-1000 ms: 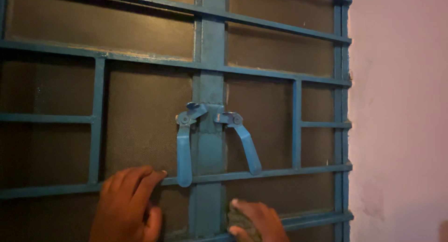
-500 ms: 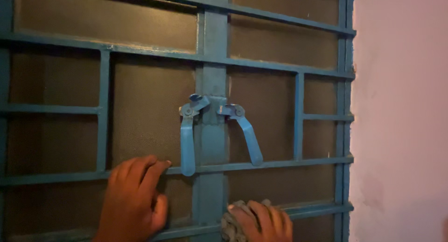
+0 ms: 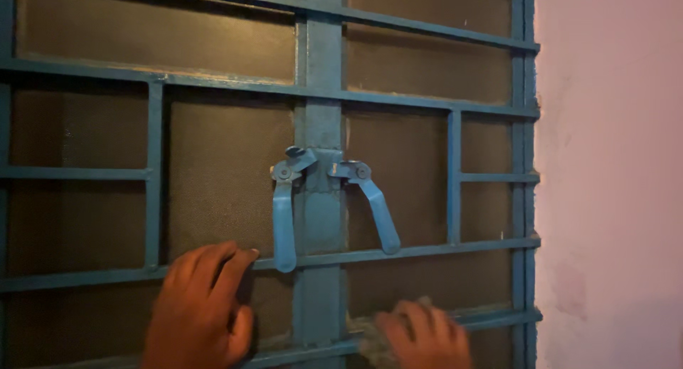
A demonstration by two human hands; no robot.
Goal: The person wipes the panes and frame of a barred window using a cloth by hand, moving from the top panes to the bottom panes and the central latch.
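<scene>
A blue metal window grille [image 3: 398, 107] with dark frosted panes fills the view. Two blue latch handles hang at its centre post: the left handle [image 3: 283, 216] points straight down, the right handle [image 3: 377, 211] slants down to the right. My left hand [image 3: 203, 305] rests flat against the lower left pane, fingers over a horizontal bar, holding nothing. My right hand [image 3: 425, 335] presses a grey cloth [image 3: 371, 340] against the lower bar, just right of the centre post. The cloth is mostly hidden under my fingers and blurred.
A pink plastered wall [image 3: 612, 177] borders the grille on the right. The grille's right frame edge [image 3: 525, 198] runs vertically beside it.
My right hand has slid with the cloth to the right along the lower bar. My left hand has stayed on the left pane.
</scene>
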